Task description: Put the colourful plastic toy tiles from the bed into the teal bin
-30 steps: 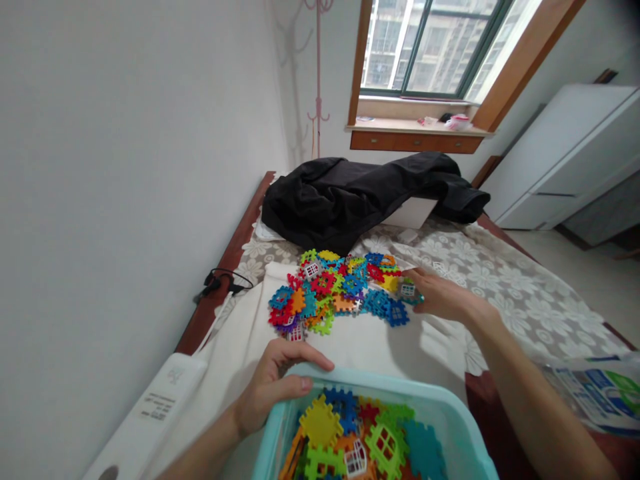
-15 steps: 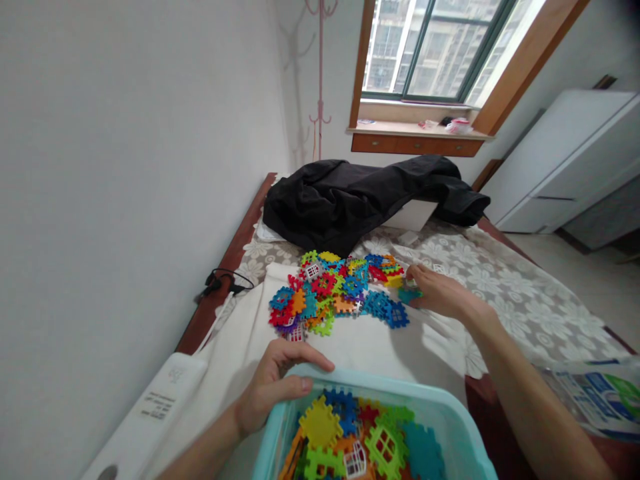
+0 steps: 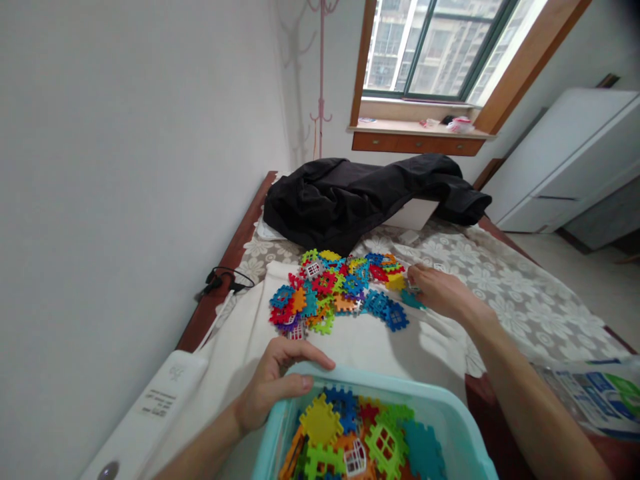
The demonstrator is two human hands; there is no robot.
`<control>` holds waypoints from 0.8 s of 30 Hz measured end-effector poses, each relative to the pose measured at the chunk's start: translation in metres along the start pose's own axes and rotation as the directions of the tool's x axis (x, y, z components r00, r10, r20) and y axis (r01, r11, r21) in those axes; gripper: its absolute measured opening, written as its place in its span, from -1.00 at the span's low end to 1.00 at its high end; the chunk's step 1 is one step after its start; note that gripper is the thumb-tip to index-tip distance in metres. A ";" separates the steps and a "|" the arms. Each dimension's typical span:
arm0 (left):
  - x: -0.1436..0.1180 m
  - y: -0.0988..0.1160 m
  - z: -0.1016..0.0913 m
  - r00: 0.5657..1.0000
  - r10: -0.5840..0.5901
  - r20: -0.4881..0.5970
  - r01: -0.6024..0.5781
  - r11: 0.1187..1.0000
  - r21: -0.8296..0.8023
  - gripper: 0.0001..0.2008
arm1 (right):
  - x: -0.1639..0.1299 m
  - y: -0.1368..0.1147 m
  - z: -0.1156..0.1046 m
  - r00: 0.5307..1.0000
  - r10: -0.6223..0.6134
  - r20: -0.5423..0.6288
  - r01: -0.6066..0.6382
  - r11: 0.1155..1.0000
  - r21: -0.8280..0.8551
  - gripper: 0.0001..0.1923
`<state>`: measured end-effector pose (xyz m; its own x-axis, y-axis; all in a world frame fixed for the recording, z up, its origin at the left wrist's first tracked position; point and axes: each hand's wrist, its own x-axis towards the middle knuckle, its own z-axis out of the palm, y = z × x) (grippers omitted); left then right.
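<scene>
1. The person's left hand (image 3: 273, 390) grips the near left corner of a light blue plastic bin (image 3: 453, 417): the thumb lies inside over the rim and the fingers curl along the outside edge, closed on the rim.
2. The bin sits at the bottom of the view and holds a heap of interlocking plastic tiles (image 3: 357, 437) in yellow, blue, green, orange and teal, one with a white window insert.
3. The right hand (image 3: 440, 293) reaches out to the right edge of a pile of coloured building tiles (image 3: 335, 290) spread on a white cloth (image 3: 370, 343). Its fingertips are drawn together among the pieces at the pile's edge, beside a yellow tile (image 3: 397, 283) and over a teal tile (image 3: 411, 301); whether they actually pinch a piece cannot be told from this view.
4. The pile lies well beyond the bin, toward the middle of the bed, with red, blue, green, orange and purple tiles overlapping one another.
5. A black jacket (image 3: 360, 197) is bunched up behind the pile, across the head of the bed.
6. A floral bedspread (image 3: 520, 293) covers the bed to the right of the cloth.
7. A white device (image 3: 150, 410) rests at the bed's left edge near the wall, and a black cable (image 3: 223, 280) lies further along that edge.
8. A printed plastic bag (image 3: 595, 397) lies at the right, beside the right forearm.
</scene>
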<state>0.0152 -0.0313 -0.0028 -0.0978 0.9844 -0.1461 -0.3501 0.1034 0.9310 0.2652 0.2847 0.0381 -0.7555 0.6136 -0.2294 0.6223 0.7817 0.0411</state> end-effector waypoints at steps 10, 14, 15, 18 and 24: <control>0.001 0.004 0.002 1.000 0.007 -0.015 -0.007 0.999 0.034 -0.70 | -0.002 -0.001 -0.006 0.982 -0.144 -0.125 0.156 0.983 0.096 -0.65; 0.001 0.004 0.002 1.000 0.003 -0.027 -0.001 0.998 0.064 -0.68 | 0.000 0.005 0.004 0.994 -0.107 -0.021 0.109 0.989 0.103 -0.50; 0.001 0.004 0.001 1.000 0.001 -0.020 0.001 0.998 0.063 -0.68 | 0.001 0.007 0.006 0.994 -0.108 0.003 0.107 0.989 0.106 -0.46; 0.001 0.004 0.001 1.000 0.006 0.008 -0.006 0.999 0.054 -0.70 | 0.002 0.011 0.010 0.989 -0.144 0.042 0.137 0.980 0.143 -0.35; 0.001 0.005 0.001 1.000 0.029 0.013 -0.029 0.999 0.043 -0.73 | 0.001 0.010 0.007 0.985 -0.143 0.092 0.126 0.979 0.163 -0.20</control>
<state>0.0147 -0.0292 0.0022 -0.0957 0.9887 -0.1151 -0.3066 0.0807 0.9484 0.2726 0.2925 0.0311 -0.8144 0.4830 -0.3217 0.5469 0.8242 -0.1470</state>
